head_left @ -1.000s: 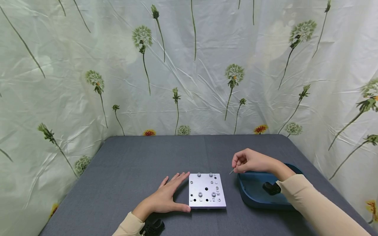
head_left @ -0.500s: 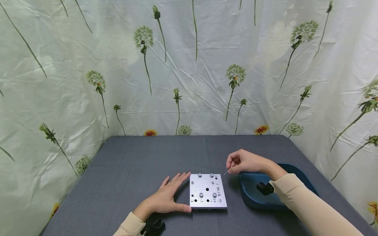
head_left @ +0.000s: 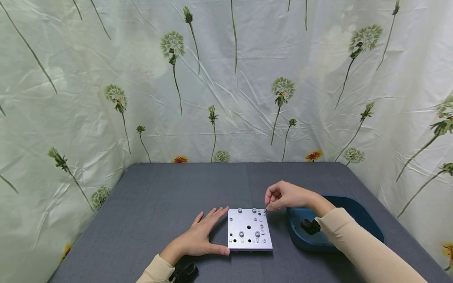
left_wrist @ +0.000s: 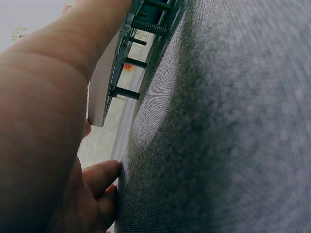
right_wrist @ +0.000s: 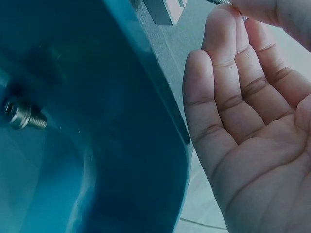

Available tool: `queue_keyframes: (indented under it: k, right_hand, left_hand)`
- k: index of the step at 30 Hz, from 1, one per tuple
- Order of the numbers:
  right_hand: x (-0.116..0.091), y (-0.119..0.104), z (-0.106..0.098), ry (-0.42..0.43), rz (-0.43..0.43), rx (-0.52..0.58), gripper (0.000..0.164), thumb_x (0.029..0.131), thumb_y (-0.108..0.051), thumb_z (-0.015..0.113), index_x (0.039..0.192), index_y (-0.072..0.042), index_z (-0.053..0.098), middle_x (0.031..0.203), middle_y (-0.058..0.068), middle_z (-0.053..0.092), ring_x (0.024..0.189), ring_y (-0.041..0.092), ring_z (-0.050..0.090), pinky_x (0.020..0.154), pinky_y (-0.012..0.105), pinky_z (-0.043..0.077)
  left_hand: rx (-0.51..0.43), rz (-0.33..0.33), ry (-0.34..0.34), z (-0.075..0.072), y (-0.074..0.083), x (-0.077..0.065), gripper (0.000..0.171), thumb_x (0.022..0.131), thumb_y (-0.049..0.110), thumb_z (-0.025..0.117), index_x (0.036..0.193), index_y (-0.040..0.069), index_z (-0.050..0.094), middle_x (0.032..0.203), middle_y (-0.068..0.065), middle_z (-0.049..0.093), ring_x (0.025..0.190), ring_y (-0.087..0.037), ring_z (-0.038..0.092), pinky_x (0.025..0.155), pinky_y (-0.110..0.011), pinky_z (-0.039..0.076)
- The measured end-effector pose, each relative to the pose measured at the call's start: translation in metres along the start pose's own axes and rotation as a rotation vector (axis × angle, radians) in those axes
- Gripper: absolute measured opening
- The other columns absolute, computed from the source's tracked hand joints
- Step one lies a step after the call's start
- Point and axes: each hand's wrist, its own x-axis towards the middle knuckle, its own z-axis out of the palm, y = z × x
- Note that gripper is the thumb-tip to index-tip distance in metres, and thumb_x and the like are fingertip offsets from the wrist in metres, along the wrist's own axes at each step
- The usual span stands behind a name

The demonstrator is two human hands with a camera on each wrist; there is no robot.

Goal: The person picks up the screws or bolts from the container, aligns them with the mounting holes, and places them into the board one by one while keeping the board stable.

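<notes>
A silver metal plate lies in front of me, with several screw heads and holes on its top face. Threaded shanks stick out from its underside in the left wrist view. My left hand rests at the plate's left side, thumb and fingers spread, tips at its edge. My right hand pinches a thin screw between thumb and fingers, its tip over the plate's back right corner. In the right wrist view only a bit of the screw's thread shows; the fingers hide the rest.
A blue tray stands right of the plate, under my right forearm. One socket-head screw lies inside it. Grey cloth covers the table, and a flower-printed curtain hangs behind.
My right hand has moved left with the screw, from beside the tray to the plate's back right corner. The left hand stays at the plate's edge.
</notes>
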Motion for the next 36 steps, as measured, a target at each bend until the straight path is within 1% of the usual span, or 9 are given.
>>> queue_keyframes:
  k: [7,18,27,36]
  right_hand:
    - [0.006,-0.001,0.005,-0.007,0.000,-0.020,0.013,0.094,-0.009,0.078,0.100,0.001,0.073,0.079,-0.001,0.067,0.069,0.011,0.055,0.062,0.022,0.047]
    - [0.014,-0.002,0.010,0.003,0.030,-0.054,0.009,0.093,-0.011,0.080,0.096,-0.006,0.074,0.077,-0.002,0.066,0.070,0.014,0.054,0.062,0.023,0.044]
    - [0.017,-0.003,0.014,-0.012,0.027,-0.051,0.011,0.093,-0.010,0.080,0.097,-0.002,0.074,0.077,-0.001,0.064,0.072,0.014,0.054,0.064,0.023,0.046]
    - [0.020,-0.003,0.016,-0.021,0.021,-0.053,0.009,0.093,-0.010,0.081,0.096,-0.004,0.074,0.077,-0.002,0.065,0.072,0.014,0.054,0.063,0.022,0.045]
  left_hand:
    - [-0.004,-0.014,-0.005,-0.001,0.001,0.000,0.117,0.082,0.059,0.089,0.173,0.028,0.024,0.179,-0.011,0.027,0.167,-0.041,0.019,0.127,-0.078,0.003]
    - [-0.002,-0.018,-0.005,-0.001,0.001,0.000,0.117,0.082,0.060,0.089,0.173,0.028,0.024,0.179,-0.011,0.027,0.168,-0.040,0.019,0.128,-0.077,0.003]
    - [0.003,-0.022,-0.001,-0.001,0.002,0.000,0.117,0.081,0.060,0.089,0.173,0.029,0.024,0.178,-0.011,0.028,0.167,-0.040,0.020,0.128,-0.077,0.004]
    - [0.006,-0.026,0.001,0.000,0.001,0.000,0.117,0.081,0.061,0.089,0.173,0.029,0.025,0.178,-0.010,0.029,0.167,-0.039,0.021,0.128,-0.077,0.004]
